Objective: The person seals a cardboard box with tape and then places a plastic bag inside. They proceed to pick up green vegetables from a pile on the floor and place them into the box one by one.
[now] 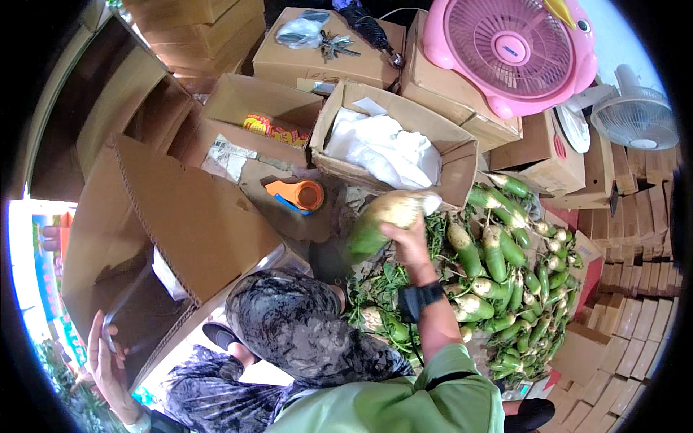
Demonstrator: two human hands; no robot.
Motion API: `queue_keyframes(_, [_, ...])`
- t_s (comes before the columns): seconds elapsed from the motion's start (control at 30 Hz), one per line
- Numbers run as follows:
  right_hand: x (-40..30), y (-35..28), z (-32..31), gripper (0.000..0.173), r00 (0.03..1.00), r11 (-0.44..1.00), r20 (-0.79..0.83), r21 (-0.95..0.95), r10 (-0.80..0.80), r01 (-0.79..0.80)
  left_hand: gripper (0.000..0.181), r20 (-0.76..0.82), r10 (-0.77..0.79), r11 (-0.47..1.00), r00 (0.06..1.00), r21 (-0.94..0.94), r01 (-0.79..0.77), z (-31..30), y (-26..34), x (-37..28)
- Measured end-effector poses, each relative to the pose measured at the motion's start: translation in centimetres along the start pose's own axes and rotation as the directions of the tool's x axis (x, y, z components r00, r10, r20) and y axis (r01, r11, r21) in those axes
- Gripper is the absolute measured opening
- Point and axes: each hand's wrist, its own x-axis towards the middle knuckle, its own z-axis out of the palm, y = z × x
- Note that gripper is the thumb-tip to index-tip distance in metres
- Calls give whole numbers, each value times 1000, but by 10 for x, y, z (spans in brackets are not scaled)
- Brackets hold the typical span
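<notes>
My right hand (pixel 410 244) grips a large radish (pixel 387 216), green at one end and pale with soil at the other, blurred by motion. It is in front of a carton (pixel 460 173) holding white plastic bags (pixel 387 146). Many more green radishes (pixel 494 254) with leaves lie piled on the floor to the right. My left hand (pixel 105 368) is at the lower left, fingers apart, beside the open large carton (pixel 200 233). A clear film-like strip (pixel 111 338) shows at its fingers; whether it is gripped is unclear.
An orange tape dispenser (pixel 308 196) lies on cardboard ahead. Behind it, a carton (pixel 260 97) holds red and yellow packets (pixel 273 130). A pink fan (pixel 509 51) sits on boxes, with a grey fan (pixel 633 122) farther right. Radish leaves (pixel 381 289) lie near my knee.
</notes>
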Motion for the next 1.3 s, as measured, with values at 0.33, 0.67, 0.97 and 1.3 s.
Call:
queue_keyframes(0.33, [-52, -53, -65, 64, 992, 987, -105, 136, -66, 80, 44, 8, 40, 997, 999, -70, -39, -4, -11, 0])
queue_keyframes(0.67, [1, 54, -59, 73, 920, -129, 267, -963, -288, 238, 42, -25, 15, 1000, 1000, -10, -15, -3, -11, 0])
queue_keyframes(0.97, [33, 115, -60, 68, 999, -436, 29, -899, 26, 37, 46, -217, -43, 999, 975, -26, 38, 16, -5, -8])
queue_keyframes(1.3, [29, 98, -40, 69, 979, -240, 90, -962, 182, 133, 53, -62, 33, 999, 998, -15, -34, -23, -29, 7])
